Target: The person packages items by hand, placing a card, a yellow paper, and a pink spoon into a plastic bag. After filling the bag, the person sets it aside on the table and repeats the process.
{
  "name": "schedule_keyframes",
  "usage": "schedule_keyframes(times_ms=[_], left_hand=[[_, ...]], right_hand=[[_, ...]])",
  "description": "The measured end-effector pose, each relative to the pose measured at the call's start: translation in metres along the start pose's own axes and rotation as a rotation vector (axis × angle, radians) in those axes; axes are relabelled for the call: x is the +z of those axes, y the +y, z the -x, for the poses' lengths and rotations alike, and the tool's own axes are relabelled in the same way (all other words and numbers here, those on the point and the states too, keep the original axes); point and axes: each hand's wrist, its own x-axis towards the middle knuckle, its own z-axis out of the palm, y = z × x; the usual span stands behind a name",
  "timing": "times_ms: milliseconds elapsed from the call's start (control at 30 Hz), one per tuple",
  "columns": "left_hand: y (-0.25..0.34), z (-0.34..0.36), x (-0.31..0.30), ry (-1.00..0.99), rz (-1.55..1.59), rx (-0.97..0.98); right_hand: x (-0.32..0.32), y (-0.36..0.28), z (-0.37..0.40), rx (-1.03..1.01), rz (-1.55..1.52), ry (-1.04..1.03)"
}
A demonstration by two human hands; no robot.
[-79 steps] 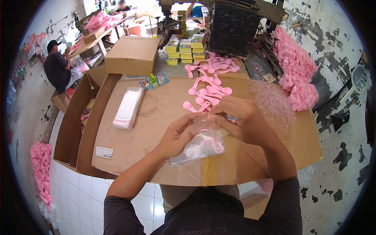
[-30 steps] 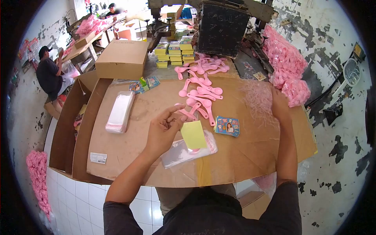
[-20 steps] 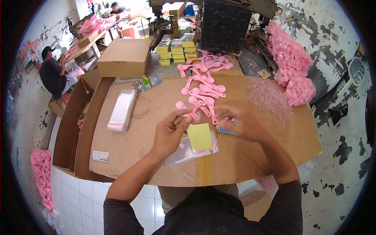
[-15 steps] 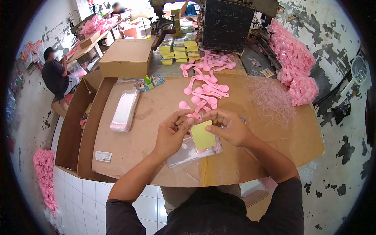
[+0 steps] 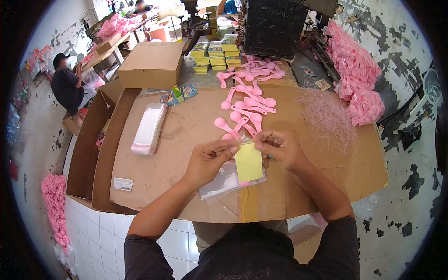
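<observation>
The black machine [image 5: 273, 25] at the tabletop's far edge is cut off at the top, and peeling walls and white floor tiles surround the cardboard-covered tabletop [image 5: 186, 126]. Near its front edge the left hand [image 5: 210, 158] and right hand [image 5: 280, 148] each pinch an upper corner of a yellow card [image 5: 248, 163], which half hides a clear bag [image 5: 219, 181]; pink spoons [image 5: 247, 109] lie just beyond.

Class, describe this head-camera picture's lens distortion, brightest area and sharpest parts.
Head view: fisheye lens bows the edges of the brown cardboard worktop, black ring around the frame; far top washed out by bright light; left hand, right hand and the yellow paper card they pinch are sharp; soft sheen on the clear plastic bag.
</observation>
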Motion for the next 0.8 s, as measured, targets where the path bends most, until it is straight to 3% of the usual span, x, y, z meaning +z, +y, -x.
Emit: schedule_keyframes(times_ms=[133,267,333,367,433,567,800], left_hand=[[-0.003,0.0,-0.005,-0.027,-0.024,0.016],[0.001,0.002,-0.007,-0.046,-0.021,-0.009],[0.002,0.001,-0.011,-0.085,0.176,-0.038],[0.002,0.001,-0.012,-0.104,0.275,-0.051],[-0.005,0.0,-0.015,-0.089,0.186,-0.091],[-0.003,-0.003,-0.01,-0.087,-0.06,-0.122],[-0.006,-0.006,-0.008,-0.133,-0.037,-0.088]], right_hand=[[-0.011,0.011,-0.002,0.002,0.007,-0.028],[-0.012,0.01,-0.004,-0.196,0.127,-0.058],[-0.015,0.006,-0.004,-0.238,0.229,-0.072],[-0.016,0.004,-0.003,-0.185,0.214,-0.079],[-0.018,-0.001,0.0,-0.076,0.183,-0.092],[-0.012,-0.003,0.002,-0.075,0.152,-0.111],[-0.016,0.0,0.0,-0.049,0.128,-0.116]])
